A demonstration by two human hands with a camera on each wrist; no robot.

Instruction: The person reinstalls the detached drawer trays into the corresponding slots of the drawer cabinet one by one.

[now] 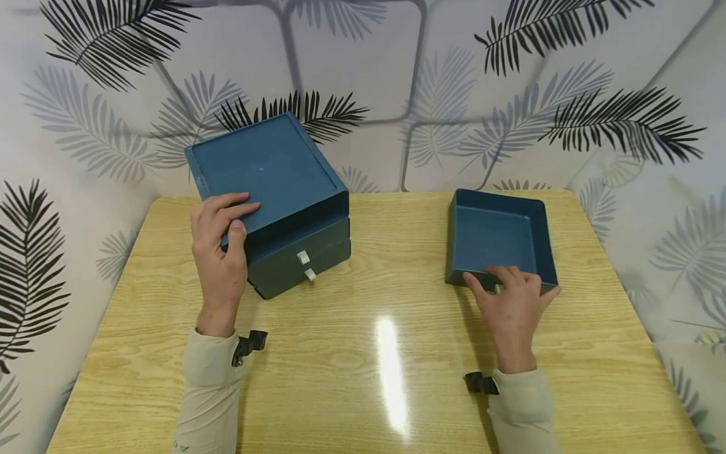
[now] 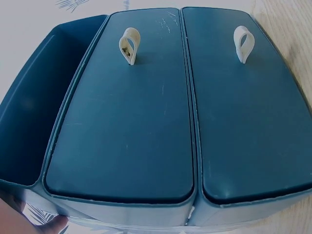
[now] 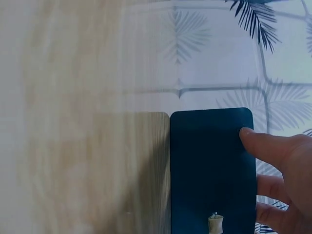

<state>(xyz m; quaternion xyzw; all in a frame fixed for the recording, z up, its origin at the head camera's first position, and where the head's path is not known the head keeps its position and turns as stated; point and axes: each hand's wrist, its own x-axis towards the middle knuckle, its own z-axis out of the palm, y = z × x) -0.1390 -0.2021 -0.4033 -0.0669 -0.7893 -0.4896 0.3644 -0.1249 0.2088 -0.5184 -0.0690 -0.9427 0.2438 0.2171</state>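
To the left stands a blue cabinet [image 1: 266, 170] with a gap at its top level and two shut drawers [image 2: 122, 122] below, each with a white loop tab. My left hand [image 1: 221, 243] rests on the cabinet's top near the front left corner, fingers laid over the surface. At the right, a separate blue drawer [image 1: 493, 239] sits on the table, its inside bare. My right hand [image 1: 510, 306] pinches its front wall, thumb on the outer face and fingers over the rim. A white tab [image 3: 215, 224] shows on that face.
Both things stand on a light wood table [image 1: 340, 353], towards its back edge. Behind it hangs a pale wall covering [image 1: 351, 69] with leaf patterns. A bright reflection crosses the tabletop's middle. Each sleeve carries a small black camera mount [image 1: 249, 347].
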